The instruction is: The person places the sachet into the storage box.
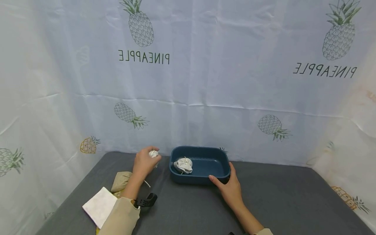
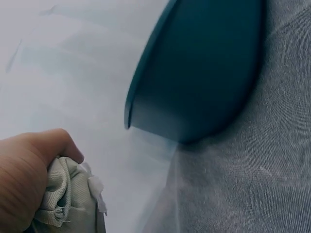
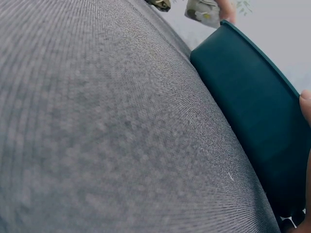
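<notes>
My left hand (image 1: 146,161) grips a small pale cloth pouch (image 2: 68,194) with gathered, stitched fabric, raised just left of a dark blue plastic box (image 1: 191,180). Part of the pouch is hidden by the fingers; its printed side shows in the right wrist view, with a small yellow flower (image 3: 206,15). At the box's near right corner, my right hand (image 1: 230,189) holds on, thumb over the front rim and fingers along the right side. Inside the box, at its left end, lies a white gathered cloth pouch (image 1: 184,165).
Left of my left forearm lie a beige pouch (image 1: 120,181) and a white square item (image 1: 101,205), with something yellow beneath. A white cord (image 1: 147,184) pokes out beside the forearm. The dark grey tabletop (image 1: 279,195) meets a pineapple-print curtain (image 1: 205,81) behind the box.
</notes>
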The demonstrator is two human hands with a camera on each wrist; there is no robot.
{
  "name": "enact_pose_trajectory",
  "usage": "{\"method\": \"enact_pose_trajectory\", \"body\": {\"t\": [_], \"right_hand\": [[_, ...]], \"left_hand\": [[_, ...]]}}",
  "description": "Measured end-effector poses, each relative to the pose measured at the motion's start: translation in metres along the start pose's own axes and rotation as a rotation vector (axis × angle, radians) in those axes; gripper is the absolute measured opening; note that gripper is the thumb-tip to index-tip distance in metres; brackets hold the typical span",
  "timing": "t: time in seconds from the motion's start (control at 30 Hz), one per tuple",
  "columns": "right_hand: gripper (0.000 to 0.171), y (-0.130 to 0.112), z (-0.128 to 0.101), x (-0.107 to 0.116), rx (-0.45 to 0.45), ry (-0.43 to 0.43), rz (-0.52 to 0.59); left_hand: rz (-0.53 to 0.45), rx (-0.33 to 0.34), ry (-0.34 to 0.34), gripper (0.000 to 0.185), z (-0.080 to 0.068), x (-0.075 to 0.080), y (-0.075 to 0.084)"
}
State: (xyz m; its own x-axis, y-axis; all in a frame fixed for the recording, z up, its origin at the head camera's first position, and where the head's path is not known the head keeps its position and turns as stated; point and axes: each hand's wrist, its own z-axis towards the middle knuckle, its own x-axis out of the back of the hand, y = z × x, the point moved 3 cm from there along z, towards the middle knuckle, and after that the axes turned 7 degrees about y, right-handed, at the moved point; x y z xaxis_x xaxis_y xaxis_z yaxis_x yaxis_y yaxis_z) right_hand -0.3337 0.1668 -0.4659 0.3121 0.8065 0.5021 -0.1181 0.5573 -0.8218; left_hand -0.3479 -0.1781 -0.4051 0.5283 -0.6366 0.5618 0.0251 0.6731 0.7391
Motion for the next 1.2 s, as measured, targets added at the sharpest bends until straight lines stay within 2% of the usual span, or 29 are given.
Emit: {"method": "enact_pose_trajectory", "body": {"t": [0.17,0.73,0.8,1.0,1.2], "right_hand": [[0.110,-0.001,-0.001,0.001,0.003,-0.010,0.005],[0.111,-0.001,-0.001,0.000,0.012,-0.011,-0.002],[0.111,-0.001,-0.001,-0.001,0.009,-0.011,-0.002],[0.111,0.001,-0.003,0.000,0.006,0.001,0.006],[0.111,0.000,-0.003,0.000,0.014,0.009,0.015]], "left_hand": [[-0.015,-0.027,-0.004,0.036,0.001,-0.001,0.005],[-0.100,-0.035,-0.033,0.035,-0.006,0.003,0.034],[-0.106,-0.052,-0.033,0.034,-0.007,0.004,0.037],[-0.120,-0.124,-0.051,0.030,-0.013,-0.002,0.052],[-0.121,-0.132,-0.101,0.028,-0.015,-0.015,0.067]]}}
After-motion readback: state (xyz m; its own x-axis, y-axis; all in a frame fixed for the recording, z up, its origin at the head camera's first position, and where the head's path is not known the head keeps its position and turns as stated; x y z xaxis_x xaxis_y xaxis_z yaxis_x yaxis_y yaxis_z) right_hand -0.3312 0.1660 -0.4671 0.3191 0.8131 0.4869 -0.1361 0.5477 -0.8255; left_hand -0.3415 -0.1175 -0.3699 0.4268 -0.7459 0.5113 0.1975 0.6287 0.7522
